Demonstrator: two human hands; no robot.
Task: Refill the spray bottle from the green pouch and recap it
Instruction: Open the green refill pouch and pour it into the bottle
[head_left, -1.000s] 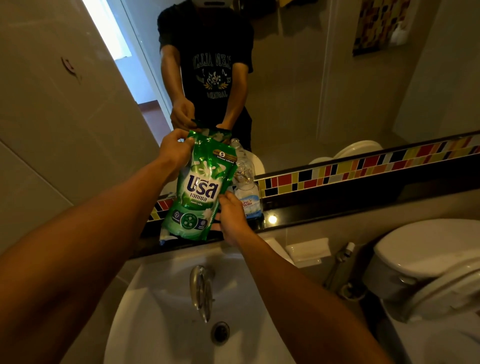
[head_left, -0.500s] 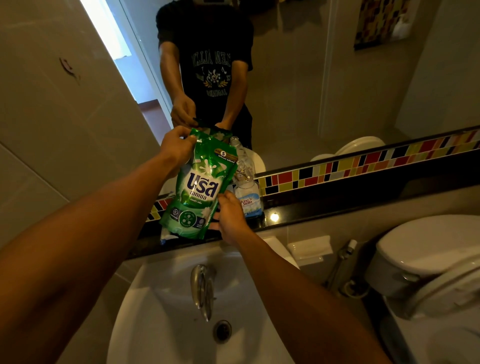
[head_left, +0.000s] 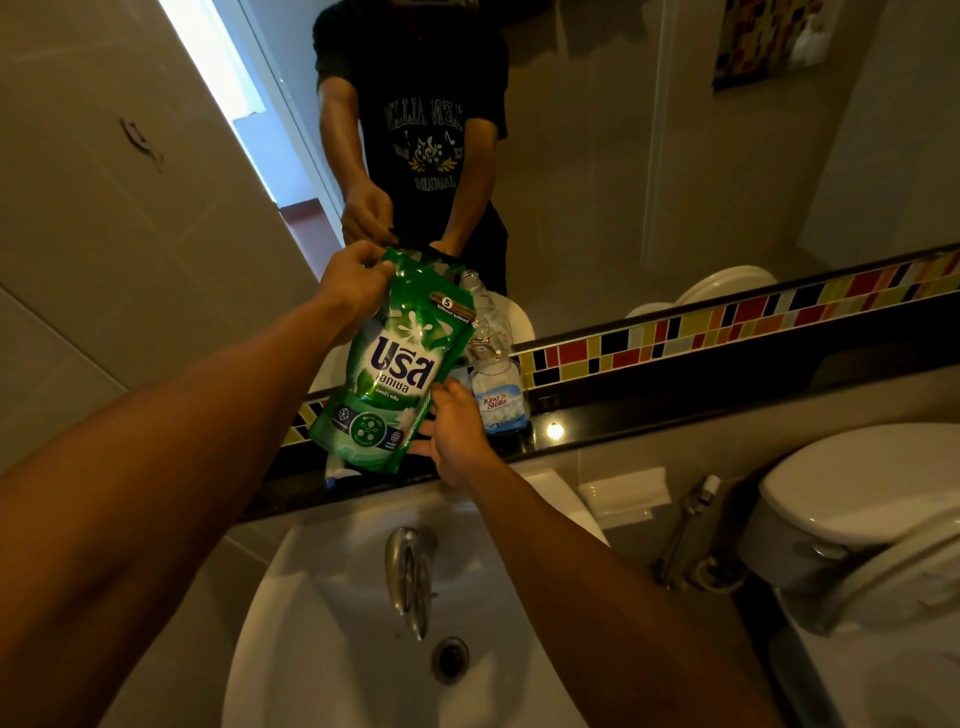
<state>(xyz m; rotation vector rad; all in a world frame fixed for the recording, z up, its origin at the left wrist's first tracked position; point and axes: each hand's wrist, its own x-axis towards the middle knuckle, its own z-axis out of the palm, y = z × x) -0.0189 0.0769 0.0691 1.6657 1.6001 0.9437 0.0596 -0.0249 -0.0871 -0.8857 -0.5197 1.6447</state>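
Note:
I hold the green pouch (head_left: 395, 364) tilted above the black ledge (head_left: 649, 410), its top right corner leaning toward the bottle's neck. My left hand (head_left: 353, 280) pinches the pouch's top left corner. My right hand (head_left: 457, 431) grips its lower right edge. A clear bottle (head_left: 496, 384) with a blue and white label stands upright on the ledge just right of the pouch, its neck without a cap. No spray cap is visible. Whether liquid is flowing cannot be told.
A white sink (head_left: 337, 649) with a chrome tap (head_left: 410, 571) lies below my arms. A mirror (head_left: 649, 156) rises behind the ledge with a coloured tile strip (head_left: 727, 322). A white toilet (head_left: 862, 509) and spray hose (head_left: 691, 519) are at the right. A small packet (head_left: 337, 470) lies under the pouch.
The pouch and both hands have stayed almost in place; the view has shifted slightly. The grip on the pouch is the same.

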